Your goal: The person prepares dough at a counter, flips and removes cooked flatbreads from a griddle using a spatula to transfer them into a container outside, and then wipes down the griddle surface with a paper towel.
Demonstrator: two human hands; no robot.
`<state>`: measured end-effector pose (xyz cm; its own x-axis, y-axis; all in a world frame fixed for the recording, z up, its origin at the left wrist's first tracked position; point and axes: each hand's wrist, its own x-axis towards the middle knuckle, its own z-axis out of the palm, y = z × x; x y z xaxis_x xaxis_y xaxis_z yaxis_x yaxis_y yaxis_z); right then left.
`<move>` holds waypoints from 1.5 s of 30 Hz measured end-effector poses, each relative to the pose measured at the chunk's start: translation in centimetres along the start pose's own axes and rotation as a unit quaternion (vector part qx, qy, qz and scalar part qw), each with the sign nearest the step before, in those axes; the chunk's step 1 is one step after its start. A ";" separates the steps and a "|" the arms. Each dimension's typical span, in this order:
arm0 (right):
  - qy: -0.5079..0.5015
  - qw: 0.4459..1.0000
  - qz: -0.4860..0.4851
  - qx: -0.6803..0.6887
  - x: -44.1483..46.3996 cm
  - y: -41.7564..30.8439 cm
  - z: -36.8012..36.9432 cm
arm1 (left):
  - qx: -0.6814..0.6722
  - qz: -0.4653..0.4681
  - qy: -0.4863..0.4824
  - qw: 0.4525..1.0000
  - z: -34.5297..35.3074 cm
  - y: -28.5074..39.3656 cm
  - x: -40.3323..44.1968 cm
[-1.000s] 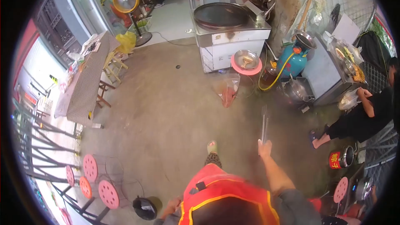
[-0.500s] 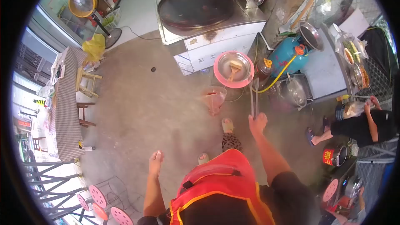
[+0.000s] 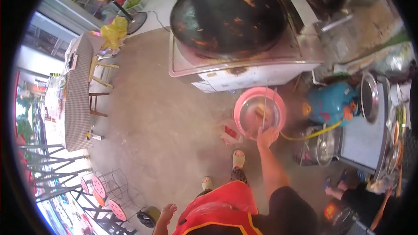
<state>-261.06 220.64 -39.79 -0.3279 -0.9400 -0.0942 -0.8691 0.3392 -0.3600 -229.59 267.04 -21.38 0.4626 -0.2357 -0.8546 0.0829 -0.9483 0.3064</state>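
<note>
"Your right hand [image 3: 267, 137] has carried the tongs [image 3: 265, 109] over the metal bowl [image 3: 249, 109]. Grip?"
"Closed around them; they point away from you."
"And the brown piece [image 3: 260, 112]?"
"Inside the bowl, just ahead of that hand; your left hand [image 3: 168, 212], loosely curled, hangs well apart."

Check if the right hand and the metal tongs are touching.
Touching. The head view shows it: the right hand is closed around the near end of the metal tongs, whose two arms stick out forward from the grip.
</note>
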 end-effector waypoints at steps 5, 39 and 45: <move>0.003 0.999 0.032 -0.014 0.7 -1.3 0.5 | 0.004 0.002 0.018 1.000 -0.1 2.8 0.5; -0.269 0.911 -0.307 0.064 -11.0 -23.0 3.4 | 0.052 0.157 0.092 0.982 -28.3 12.6 35.9; -0.363 0.889 -0.269 0.068 -10.3 -42.7 0.3 | 0.237 0.190 0.077 0.950 -27.5 5.3 39.7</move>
<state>-220.48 215.81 -23.73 0.4911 -0.7567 -0.4316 -0.7587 -0.1282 -0.6387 -186.50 258.52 -42.20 0.5066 -0.5807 -0.6372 -0.5056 -0.7988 0.3260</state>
